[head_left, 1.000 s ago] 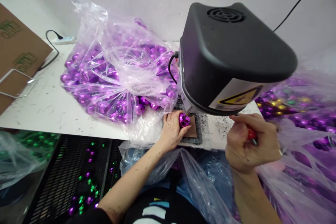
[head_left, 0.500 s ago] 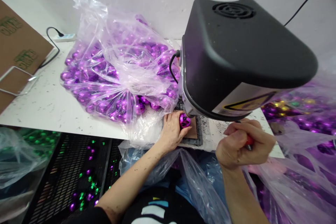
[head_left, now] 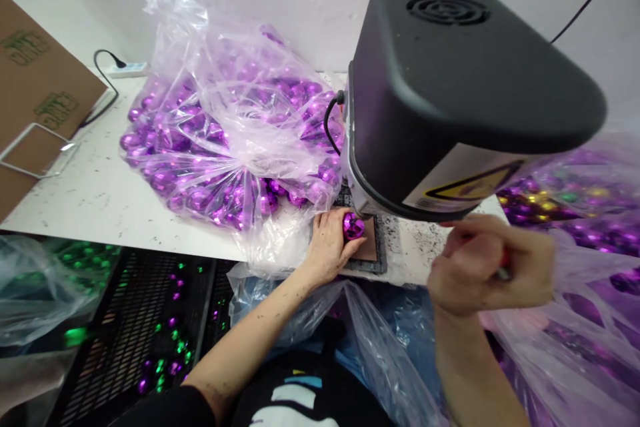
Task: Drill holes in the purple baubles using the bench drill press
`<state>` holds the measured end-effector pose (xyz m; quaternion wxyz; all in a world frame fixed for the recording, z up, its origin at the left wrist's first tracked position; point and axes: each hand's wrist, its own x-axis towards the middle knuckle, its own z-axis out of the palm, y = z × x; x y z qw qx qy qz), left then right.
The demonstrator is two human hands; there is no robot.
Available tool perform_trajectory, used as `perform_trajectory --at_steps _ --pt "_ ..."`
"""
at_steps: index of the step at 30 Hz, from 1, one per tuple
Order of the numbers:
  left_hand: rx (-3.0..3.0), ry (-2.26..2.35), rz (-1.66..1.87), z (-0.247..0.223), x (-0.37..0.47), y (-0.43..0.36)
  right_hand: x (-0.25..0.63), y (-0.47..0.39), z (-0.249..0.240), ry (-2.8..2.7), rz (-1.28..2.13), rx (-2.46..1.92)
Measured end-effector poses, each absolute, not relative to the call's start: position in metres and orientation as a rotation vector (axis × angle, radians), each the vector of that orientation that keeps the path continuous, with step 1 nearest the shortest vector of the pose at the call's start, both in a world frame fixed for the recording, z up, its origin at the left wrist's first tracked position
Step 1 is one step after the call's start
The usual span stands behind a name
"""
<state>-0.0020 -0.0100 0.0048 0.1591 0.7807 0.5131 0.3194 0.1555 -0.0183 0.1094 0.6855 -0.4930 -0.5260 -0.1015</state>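
Note:
A shiny purple bauble with dark facets sits under the lower end of a black machine, above a brown pad on a dark plate. My left hand wraps its fingers around the bauble's left side, with the thumb at the front. To the right of the machine, my right hand is closed in a fist round a red handle. Most of that handle is hidden by the fingers, and whether it joins the machine cannot be seen.
A large clear bag of purple baubles covers the table's back left. At the far left stands a cardboard box. Another plastic bag lies right. A black crate holding small green and purple balls stands below the table edge.
My right hand has moved to the right with the red handle and is slightly blurred. My left hand stays on the bauble. The whole view has shifted a little.

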Motion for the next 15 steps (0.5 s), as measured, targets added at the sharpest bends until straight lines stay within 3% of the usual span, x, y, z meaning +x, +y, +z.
perform_trajectory --at_steps 3,7,10,12,15 --pt "2.217 1.477 0.934 0.005 -0.001 -0.011 0.157 0.0 0.16 -1.18 -0.192 -1.237" --pt "2.199 1.448 0.979 0.003 0.0 -0.009 0.164 0.03 0.19 -1.174 0.319 -1.187" --pt "2.105 1.412 1.007 0.004 -0.004 -0.008 0.176 0.008 0.166 -1.126 0.385 -1.172" --pt "2.005 1.36 1.05 0.01 -0.012 -0.013 0.188 -0.033 0.131 -1.267 0.467 -1.413" --pt "1.868 1.247 1.113 0.027 -0.03 -0.034 0.199 -0.106 0.064 -1.54 0.827 -1.676"
